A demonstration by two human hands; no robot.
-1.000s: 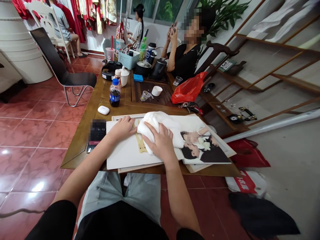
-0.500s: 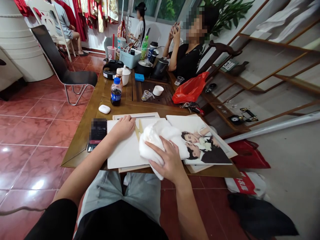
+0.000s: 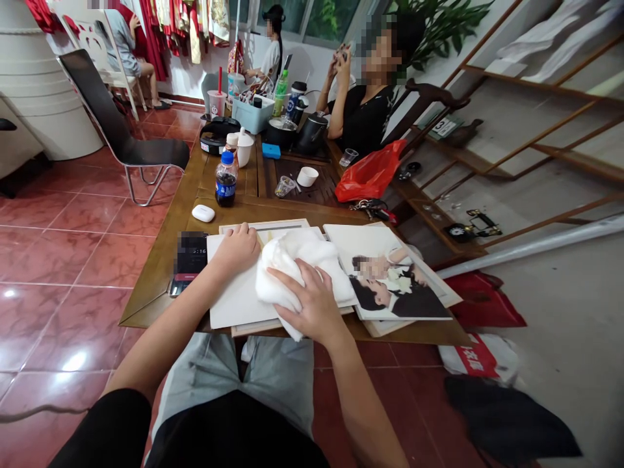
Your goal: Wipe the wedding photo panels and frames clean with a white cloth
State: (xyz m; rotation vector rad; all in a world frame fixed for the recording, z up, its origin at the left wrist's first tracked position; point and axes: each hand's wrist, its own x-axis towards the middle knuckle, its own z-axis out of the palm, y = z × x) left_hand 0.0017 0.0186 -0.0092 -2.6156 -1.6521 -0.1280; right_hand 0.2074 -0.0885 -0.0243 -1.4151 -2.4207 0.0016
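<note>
A white board or picture back (image 3: 234, 302) lies before me on the table, over a pale frame. My left hand (image 3: 238, 250) rests on its upper part, palm down, with the fingers stretched out over the surface. Beside it, my right hand (image 3: 312, 302) grips a bunched, fluffy white cloth (image 3: 279, 268) and presses it on the board, thumb and fingers spread across it. A small piece of something yellowish shows just above the cloth, mostly covered. To the right, touching the cloth's side, lies a photo panel (image 3: 390, 279) of a couple, with another frame under it.
A phone (image 3: 191, 257), a white earbud case (image 3: 203, 212) and a cola bottle (image 3: 225, 182) stand left on the wooden table (image 3: 151, 286). Farther back are cups, a blue basket (image 3: 253, 114) and a red plastic bag (image 3: 370, 172). A person (image 3: 363, 110) sits across, hands raised.
My right hand has slid the white cloth left over the board, closer to my left hand. It now covers most of the yellowish thing, and more of the photo panel's left edge shows.
</note>
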